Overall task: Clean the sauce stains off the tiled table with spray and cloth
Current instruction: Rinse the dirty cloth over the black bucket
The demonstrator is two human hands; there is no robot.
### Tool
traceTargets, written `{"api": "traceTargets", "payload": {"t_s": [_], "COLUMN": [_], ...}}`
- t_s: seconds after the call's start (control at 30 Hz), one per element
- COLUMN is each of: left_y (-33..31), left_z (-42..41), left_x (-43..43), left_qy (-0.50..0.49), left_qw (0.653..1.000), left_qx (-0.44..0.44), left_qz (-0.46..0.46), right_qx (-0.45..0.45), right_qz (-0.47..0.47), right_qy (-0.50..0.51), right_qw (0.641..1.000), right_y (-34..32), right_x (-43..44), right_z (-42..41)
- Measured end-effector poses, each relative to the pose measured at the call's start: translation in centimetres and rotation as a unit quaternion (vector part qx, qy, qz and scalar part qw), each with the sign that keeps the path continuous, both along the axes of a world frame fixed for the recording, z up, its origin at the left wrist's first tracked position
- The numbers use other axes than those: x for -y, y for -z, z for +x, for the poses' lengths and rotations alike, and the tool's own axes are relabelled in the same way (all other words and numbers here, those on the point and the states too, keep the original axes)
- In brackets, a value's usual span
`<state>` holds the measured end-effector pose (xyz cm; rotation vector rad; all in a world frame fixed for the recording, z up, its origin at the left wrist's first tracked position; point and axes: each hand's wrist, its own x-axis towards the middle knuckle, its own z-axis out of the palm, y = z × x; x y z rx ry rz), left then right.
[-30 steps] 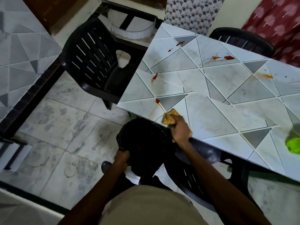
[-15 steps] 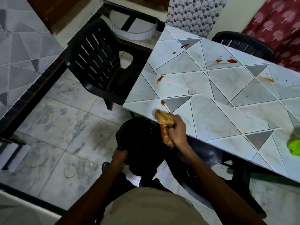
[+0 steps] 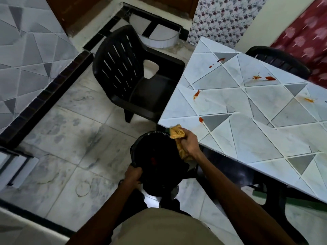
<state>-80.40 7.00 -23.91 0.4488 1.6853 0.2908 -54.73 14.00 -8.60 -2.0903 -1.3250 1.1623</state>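
Note:
The tiled table shows red sauce stains: one near its close corner, one on the left edge, more at the far side and an orange smear at the right. My right hand grips a bunched yellow cloth at the table's near corner, over the mouth of a black bin. My left hand grips the bin's rim and holds it just below the table edge. No spray bottle is in view.
A black plastic chair stands left of the table, another behind it. A third dark chair sits under the near edge. A tiled wall with a dark border runs along the left over the marble floor.
My right hand has drawn the cloth left off the tabletop's corner to above the bin. The green object at the right edge has left the view as the camera shifted.

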Motion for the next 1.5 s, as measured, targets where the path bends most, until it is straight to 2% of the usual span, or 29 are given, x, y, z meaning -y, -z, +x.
{"api": "traceTargets", "payload": {"t_s": [0.13,0.3,0.53,0.67,0.83,1.1,1.2,1.3,1.4,1.5], "left_y": [-5.1,-5.4,-7.8,-6.5,-5.9,-6.1,-5.4,-1.4,4.5,11.3], "left_z": [-3.9,-12.2,-23.6,-30.0,-37.8,-51.3,-55.9,-60.1,-64.6,-69.5], "left_x": [-0.8,-2.3,-6.0,-8.6,-13.6,-23.0,-26.3,-27.9,-29.6,-31.5], "left_qy": [-0.033,-0.078,-0.236,-0.305,-0.407,-0.497,-0.495,-0.506,-0.547,-0.557], "left_qw": [0.999,0.997,0.971,0.951,0.912,0.866,0.866,0.858,0.833,0.827], "left_qx": [0.02,0.024,0.033,0.025,0.026,-0.008,-0.029,-0.043,-0.024,-0.023], "left_qz": [0.002,0.013,0.033,0.038,0.044,0.058,0.064,0.077,0.077,0.076], "right_qx": [-0.057,-0.194,-0.367,-0.417,-0.423,-0.391,-0.377,-0.354,-0.333,-0.328], "right_qz": [-0.027,-0.085,-0.195,-0.227,-0.266,-0.309,-0.327,-0.326,-0.321,-0.338], "right_qy": [-0.026,0.002,0.017,-0.064,-0.14,-0.118,-0.124,-0.118,-0.107,-0.104], "right_qw": [0.998,0.977,0.909,0.878,0.855,0.859,0.858,0.869,0.88,0.876], "right_y": [0.3,-0.7,0.3,1.1,3.0,4.6,6.3,9.9,15.7,22.8], "right_x": [-0.3,-2.0,-8.0,-13.4,-21.6,-33.9,-37.3,-40.1,-42.1,-43.2], "right_z": [-6.3,-15.0,-26.0,-32.8,-42.8,-60.6,-66.5,-71.3,-76.5,-81.5]}}
